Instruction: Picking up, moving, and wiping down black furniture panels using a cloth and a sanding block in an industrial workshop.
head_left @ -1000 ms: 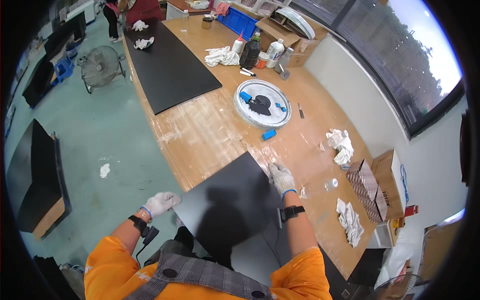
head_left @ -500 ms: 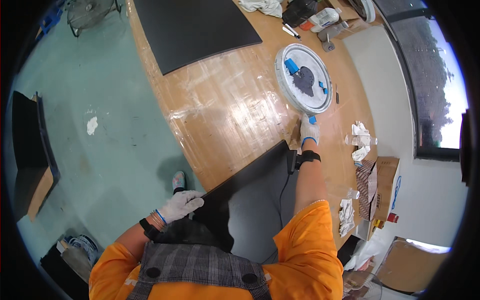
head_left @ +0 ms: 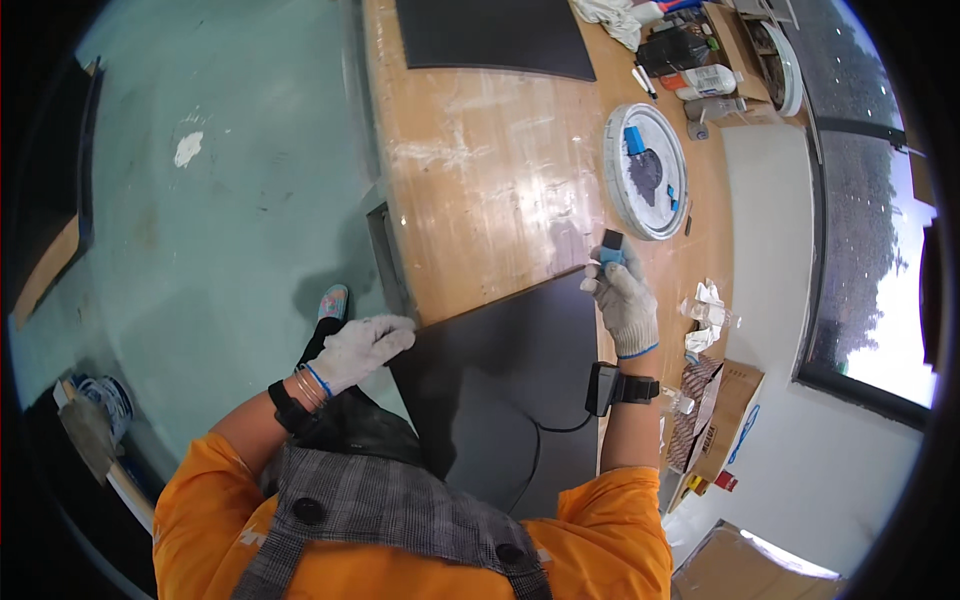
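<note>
A dark grey flat panel (head_left: 520, 350) lies in front of me across the near part of the table. My right hand (head_left: 625, 300), in a white knit glove, pinches a small blue sponge block (head_left: 612, 255) above the panel's far right corner. The block's upturned end is dark. My left hand (head_left: 362, 352), gloved too, is at the panel's far left corner, fingers stretched toward the edge and fingertips at it. Beyond my right hand stands a round white lid (head_left: 615, 205) with a raised rim. In it are a dark grey paste puddle (head_left: 645, 178) and several blue pieces.
Another dark panel (head_left: 495, 35) lies at the table's far end. Bottles (head_left: 705, 82) and a black bag (head_left: 672, 48) crowd the far right. Crumpled paper (head_left: 705, 315) and a cardboard box (head_left: 725, 415) line the right side. A black cable (head_left: 537, 450) runs over the near panel.
My right hand has drawn back from beside the lid toward me, raising the blue sponge block over the panel corner. My left hand stays at the panel's edge. The view has shifted.
</note>
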{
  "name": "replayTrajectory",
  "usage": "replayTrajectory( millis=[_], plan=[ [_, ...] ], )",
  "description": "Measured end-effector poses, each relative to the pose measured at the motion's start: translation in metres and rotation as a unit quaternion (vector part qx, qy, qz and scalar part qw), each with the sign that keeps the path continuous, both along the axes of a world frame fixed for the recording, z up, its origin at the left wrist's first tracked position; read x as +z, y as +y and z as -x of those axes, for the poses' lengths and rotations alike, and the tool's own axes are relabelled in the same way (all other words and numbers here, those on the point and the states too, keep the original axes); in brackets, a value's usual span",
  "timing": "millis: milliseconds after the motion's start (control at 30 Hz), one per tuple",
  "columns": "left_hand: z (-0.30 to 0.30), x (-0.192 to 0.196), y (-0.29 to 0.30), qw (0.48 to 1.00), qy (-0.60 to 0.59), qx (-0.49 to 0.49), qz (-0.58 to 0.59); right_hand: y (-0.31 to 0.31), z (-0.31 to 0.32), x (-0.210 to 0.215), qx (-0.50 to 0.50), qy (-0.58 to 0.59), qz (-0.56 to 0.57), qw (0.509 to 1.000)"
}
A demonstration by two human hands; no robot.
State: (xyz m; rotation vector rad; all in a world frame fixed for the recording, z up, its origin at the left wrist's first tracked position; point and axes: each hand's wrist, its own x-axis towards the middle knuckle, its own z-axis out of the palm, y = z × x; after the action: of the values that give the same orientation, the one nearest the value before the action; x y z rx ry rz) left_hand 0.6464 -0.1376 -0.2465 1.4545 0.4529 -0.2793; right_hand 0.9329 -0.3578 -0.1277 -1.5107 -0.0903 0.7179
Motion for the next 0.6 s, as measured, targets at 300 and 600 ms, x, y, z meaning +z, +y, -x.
replayTrajectory(
  millis=[300,600],
  plan=[
    [0.028,0.008,-0.024,0.997,0.057,0.040,-0.032,0.022,0.058,-0.045,0.009,0.026,-0.064,0.998],
    [0.032,-0.003,-0.033,0.997,0.018,0.049,-0.055,-0.038,-0.015,-0.077,-0.115,-0.159,-0.002,0.981]
  ],
)
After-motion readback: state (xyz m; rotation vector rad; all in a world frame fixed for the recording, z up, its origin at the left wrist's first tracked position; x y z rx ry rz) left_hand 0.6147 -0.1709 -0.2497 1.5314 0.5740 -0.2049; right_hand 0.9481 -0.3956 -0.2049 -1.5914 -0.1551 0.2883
